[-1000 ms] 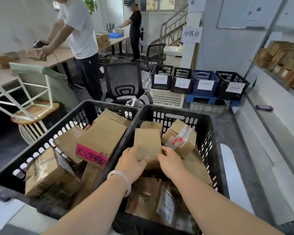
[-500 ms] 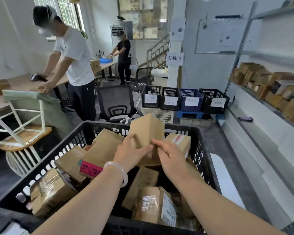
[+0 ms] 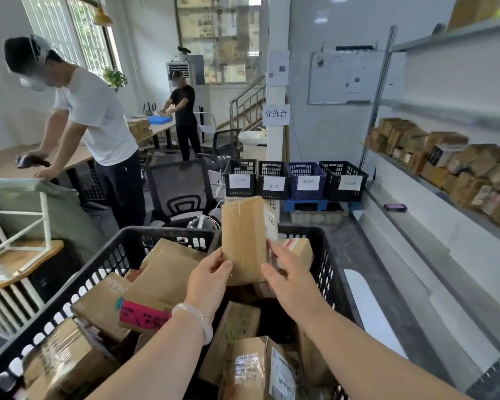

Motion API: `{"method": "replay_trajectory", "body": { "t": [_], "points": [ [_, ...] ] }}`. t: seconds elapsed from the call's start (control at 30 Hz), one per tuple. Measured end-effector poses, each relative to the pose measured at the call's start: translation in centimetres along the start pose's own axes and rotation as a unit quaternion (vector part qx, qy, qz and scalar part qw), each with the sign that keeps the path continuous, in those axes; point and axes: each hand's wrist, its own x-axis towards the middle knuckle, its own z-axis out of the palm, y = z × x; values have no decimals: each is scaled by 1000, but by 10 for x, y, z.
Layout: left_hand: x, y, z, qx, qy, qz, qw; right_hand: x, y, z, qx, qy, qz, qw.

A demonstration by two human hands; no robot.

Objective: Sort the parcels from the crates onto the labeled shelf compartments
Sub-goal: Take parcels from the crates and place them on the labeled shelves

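Plainly, left hand (image 3: 210, 277) and right hand (image 3: 290, 281) grip the parcel (image 3: 244, 235) upright, long axis vertical.

Shelf (image 3: 445, 196) — parcels (image 3: 445, 157) in rows

Both hands, left (image 3: 211, 277) and right (image 3: 289, 280), grip upright parcel (image 3: 244, 238) above crate (image 3: 328, 272).
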Motion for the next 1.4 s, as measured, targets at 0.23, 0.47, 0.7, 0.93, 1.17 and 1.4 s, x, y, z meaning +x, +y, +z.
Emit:
{"method": "replay_trajectory", "body": {
  "t": [0.23, 0.47, 0.7, 0.93, 1.17, 1.4],
  "points": [
    [4, 8, 9, -59, -71, -15, 996, 3, -3, 1, -152, -21, -87, 984],
    [10, 0, 10, -196, -98, -45, 975, 12, 5, -9, -2, 118, 29, 993],
    [3, 2, 33, -246, -142, -79, 956, 20, 11, -13, 321, 36, 231, 918],
    [13, 19, 15, 132, 44, 79, 987, 26, 15, -59, 172, 81, 186, 964],
    [18, 28, 21, 222, -246, 127, 935, 25, 8, -86, 104, 15, 131, 986],
    [3, 23, 48, 111, -235, 113, 959, 4, 8, -100, 44, 132, 71, 988]
  ]
}}
